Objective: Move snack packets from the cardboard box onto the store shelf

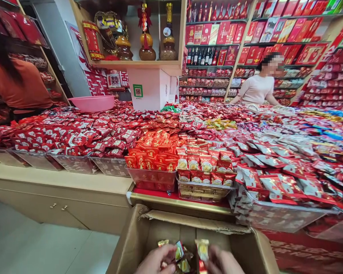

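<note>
An open cardboard box [125,243] with a torn flap stands below the counter, and both hands are inside it. My left hand [159,260] is curled, its fingers against a small wrapped candy [179,251] with a yellow picture on a blue-edged wrapper. More wrapped candies [184,265] lie beneath these fingertips. My right hand [224,262] is smeared by motion and pinches an upright gold-and-white wrapped candy [202,249]. Below that one shows a red wrapper [202,266]. Much of the box's inside is hidden by the hands and the lower picture edge.
Just beyond the box are a clear bin of red-and-white DURIAN packets [201,163] and a bin of orange-red packets [154,163]. More packet bins [268,213] stand at the right. A pink basin [93,103] sits behind. One person [258,87] stands across the counter, another [20,83] at left.
</note>
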A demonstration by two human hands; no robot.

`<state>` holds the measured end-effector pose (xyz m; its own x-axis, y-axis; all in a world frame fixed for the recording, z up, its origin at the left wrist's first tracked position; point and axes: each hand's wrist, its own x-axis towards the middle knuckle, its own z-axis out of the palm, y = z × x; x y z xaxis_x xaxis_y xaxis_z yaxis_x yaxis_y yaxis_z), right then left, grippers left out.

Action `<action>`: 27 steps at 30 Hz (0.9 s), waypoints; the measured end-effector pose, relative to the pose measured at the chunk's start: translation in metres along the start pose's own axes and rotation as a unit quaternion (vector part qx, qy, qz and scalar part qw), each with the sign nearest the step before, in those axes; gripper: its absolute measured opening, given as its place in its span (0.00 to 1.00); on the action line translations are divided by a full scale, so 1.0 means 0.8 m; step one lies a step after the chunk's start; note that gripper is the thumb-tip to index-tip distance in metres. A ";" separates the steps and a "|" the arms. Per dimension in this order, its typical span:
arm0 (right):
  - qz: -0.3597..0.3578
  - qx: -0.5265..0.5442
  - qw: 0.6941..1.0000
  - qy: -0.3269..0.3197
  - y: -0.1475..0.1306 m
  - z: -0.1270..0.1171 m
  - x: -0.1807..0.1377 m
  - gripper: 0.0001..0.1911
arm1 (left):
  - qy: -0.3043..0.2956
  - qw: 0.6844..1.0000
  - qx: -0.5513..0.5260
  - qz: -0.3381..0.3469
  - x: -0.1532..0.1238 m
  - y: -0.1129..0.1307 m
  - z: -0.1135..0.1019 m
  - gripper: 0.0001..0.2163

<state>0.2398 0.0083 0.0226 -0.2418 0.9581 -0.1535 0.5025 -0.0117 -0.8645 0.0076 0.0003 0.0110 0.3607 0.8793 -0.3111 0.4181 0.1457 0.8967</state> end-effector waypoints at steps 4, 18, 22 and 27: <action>-0.053 0.067 0.995 0.050 -0.031 -0.007 0.008 0.11 | -0.013 0.980 -0.199 0.015 0.005 0.072 0.015 0.27; -0.013 0.406 0.912 0.056 -0.082 -0.011 0.010 0.11 | 0.026 0.975 -0.217 0.038 0.008 0.134 0.016 0.09; 0.015 0.433 0.895 0.108 -0.073 0.009 0.011 0.14 | 0.053 0.963 -0.257 0.054 0.012 0.121 0.027 0.11; -0.005 0.342 0.937 0.066 -0.057 0.006 0.014 0.12 | 0.043 0.965 -0.260 -0.001 0.016 0.107 0.027 0.11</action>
<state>0.2101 0.0179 0.0583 -0.1154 0.9859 -0.1212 -0.1600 -0.1388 -0.9773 0.0663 0.0140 0.0768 0.2803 0.9103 -0.3047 -0.0637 0.3344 0.9403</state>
